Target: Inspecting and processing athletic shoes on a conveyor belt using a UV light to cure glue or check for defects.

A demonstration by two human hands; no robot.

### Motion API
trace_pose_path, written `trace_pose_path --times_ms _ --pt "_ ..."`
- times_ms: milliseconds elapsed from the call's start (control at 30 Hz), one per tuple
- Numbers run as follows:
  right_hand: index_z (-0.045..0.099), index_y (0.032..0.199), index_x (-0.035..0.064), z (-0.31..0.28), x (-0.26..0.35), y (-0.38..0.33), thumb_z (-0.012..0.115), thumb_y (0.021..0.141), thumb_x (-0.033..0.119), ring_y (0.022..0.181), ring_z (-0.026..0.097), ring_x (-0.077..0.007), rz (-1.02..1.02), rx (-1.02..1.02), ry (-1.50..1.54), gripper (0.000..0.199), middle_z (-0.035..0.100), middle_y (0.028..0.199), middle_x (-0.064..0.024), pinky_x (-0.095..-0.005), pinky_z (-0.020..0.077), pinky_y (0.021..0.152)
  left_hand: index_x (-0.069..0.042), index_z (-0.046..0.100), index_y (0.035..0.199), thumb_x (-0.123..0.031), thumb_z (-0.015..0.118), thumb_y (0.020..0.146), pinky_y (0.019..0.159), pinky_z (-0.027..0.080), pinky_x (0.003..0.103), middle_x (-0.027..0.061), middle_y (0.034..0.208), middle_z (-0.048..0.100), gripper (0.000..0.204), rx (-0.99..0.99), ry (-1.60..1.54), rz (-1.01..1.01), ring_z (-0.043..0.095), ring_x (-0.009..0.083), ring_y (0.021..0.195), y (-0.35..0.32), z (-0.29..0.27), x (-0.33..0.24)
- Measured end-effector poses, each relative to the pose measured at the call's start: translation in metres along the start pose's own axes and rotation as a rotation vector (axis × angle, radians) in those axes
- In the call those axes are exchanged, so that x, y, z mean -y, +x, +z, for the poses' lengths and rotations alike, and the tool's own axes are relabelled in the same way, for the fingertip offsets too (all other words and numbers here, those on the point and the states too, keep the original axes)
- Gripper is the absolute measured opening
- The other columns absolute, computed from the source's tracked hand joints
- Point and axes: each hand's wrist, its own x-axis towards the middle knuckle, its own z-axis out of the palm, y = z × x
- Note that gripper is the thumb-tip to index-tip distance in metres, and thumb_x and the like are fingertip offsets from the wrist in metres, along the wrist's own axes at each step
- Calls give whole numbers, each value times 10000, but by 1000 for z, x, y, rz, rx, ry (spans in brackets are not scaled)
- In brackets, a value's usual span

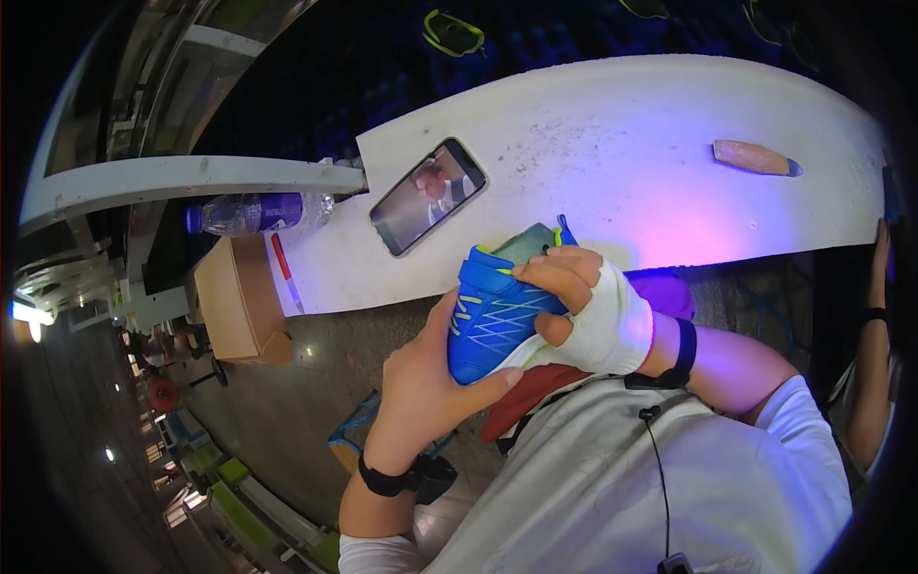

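A small blue shoe (pixel 491 320) with yellow-green laces and a white sole edge is held between my hands, in front of my body near the table's front edge. My left hand (pixel 418 378) is bare and wraps round the toe end from the left. My right hand (pixel 601 311), in a white glove with bare fingertips, grips the shoe's side and collar from the right. A grey-green block (pixel 528 243), perhaps a shoe last, shows in the shoe's opening. Part of the sole is hidden by my hands.
On the white table (pixel 593 143) lie a phone (pixel 428 197), a red-handled knife (pixel 283 266) and a worn wooden piece (pixel 754 158). A water bottle (pixel 258 213) and a cardboard box (pixel 241 298) are at left. Behind, a shoe piece (pixel 454 34) rests on a dark surface. Another person's arm (pixel 870 359) is at right.
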Motion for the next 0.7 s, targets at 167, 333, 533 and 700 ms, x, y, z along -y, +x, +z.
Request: trace_pose_path --times_ms 167,333,533,700 --pt "528 896 82 11 -7 -10 874 660 236 1133 656 -371 -89 -109 -64 446 645 1329 -213 -546 586 974 -40 489 1563 -555 881 762 919 605 425 236 1195 757 1030 -89 191 21 770 381 1063 0 3 -14" --pt "555 986 84 -26 6 -16 984 631 223 1180 655 -408 285 -84 153 573 648 1334 -219 -534 575 985 -35 630 1446 -152 947 761 1040 578 406 206 1345 727 764 30 -64 415 734 320 1233 -7 -35 -33" --pt "651 1342 73 -122 29 4 1014 704 253 1231 682 -394 236 -167 414 757 703 1309 -175 -471 554 1031 14 609 1429 -32 830 839 1054 546 474 250 1399 659 632 -271 -27 935 665 448 1242 26 62 -51" --pt "701 1306 43 -143 39 19 968 769 293 1188 728 -370 326 9 395 650 737 1292 -175 -457 588 1013 18 583 1401 1 845 791 992 553 477 242 1384 643 664 -507 -38 785 665 430 1183 43 125 -34"
